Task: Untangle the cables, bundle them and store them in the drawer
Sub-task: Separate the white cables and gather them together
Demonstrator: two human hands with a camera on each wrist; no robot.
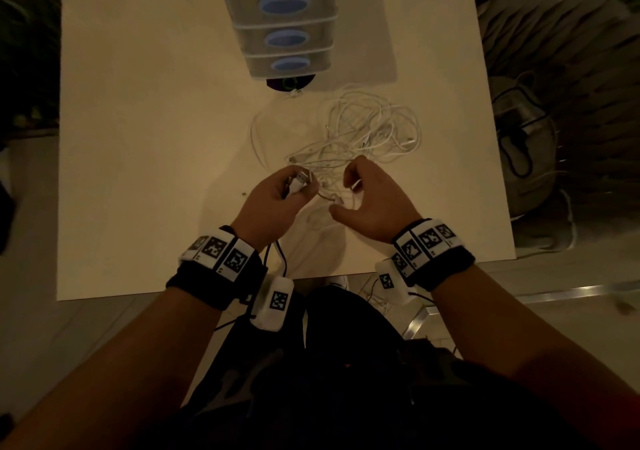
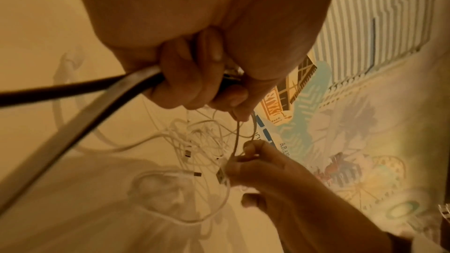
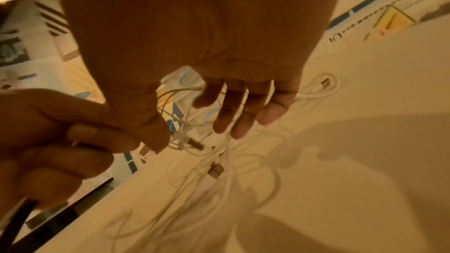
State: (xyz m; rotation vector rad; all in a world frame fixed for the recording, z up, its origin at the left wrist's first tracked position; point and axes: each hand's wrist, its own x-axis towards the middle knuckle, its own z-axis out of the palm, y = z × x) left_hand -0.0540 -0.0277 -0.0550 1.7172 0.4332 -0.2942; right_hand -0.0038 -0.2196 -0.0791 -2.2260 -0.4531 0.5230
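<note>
My left hand [image 1: 273, 200] has its grip curled round a white USB plug [image 1: 300, 180] at the centre of the head view, just above the counter [image 1: 145, 137]. My right hand [image 1: 375, 203], just right of it, pinches a thin strand of the tangled white cables [image 1: 367, 130], which sprawl over the counter right of centre. The closed drawer unit [image 1: 287, 33] stands at upper centre, apart from the cables.

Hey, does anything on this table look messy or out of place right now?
Yes: the white cables lie in one tangled heap on the table, loops crossing each other. A dark object pokes out beneath the drawer unit; too dim to identify. Nothing looks spilled or broken.
</note>
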